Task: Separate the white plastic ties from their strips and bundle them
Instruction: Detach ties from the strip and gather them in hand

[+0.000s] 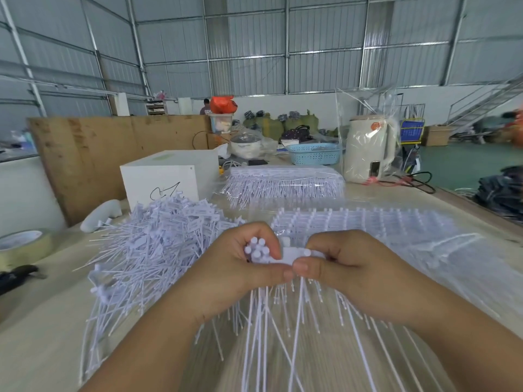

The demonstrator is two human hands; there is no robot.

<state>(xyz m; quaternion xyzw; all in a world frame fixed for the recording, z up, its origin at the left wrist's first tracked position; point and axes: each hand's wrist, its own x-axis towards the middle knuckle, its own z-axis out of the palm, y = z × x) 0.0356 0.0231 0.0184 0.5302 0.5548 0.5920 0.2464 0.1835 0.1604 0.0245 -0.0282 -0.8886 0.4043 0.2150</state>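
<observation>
**Two hands on a strip of white ties at the table's middle**

Both hands meet just above the wooden table [42,329], thumbs nearly touching. The left hand [240,267] is curled round a small bundle of separated ties [256,248], whose round heads stick up between thumb and forefinger. The right hand [336,264] pinches the strip [297,254] between thumb and bent fingers, and the long thin tails of the ties hang down from both hands toward the camera.

Left of the hands lies a loose pile of ties [158,239], spread wide over the tabletop. Right of them, a flat stack of unseparated strips [362,222] rests on clear plastic. Farther back sits another pack of strips [285,183] in a clear wrapper, beside a white box [169,179] with a black scribble on its face.

At the left edge stand a roll of tape [22,246] and a dark tool [17,275]. Behind are a blue basket [314,154] and a cream kettle [368,148] in a plastic bag.
</observation>
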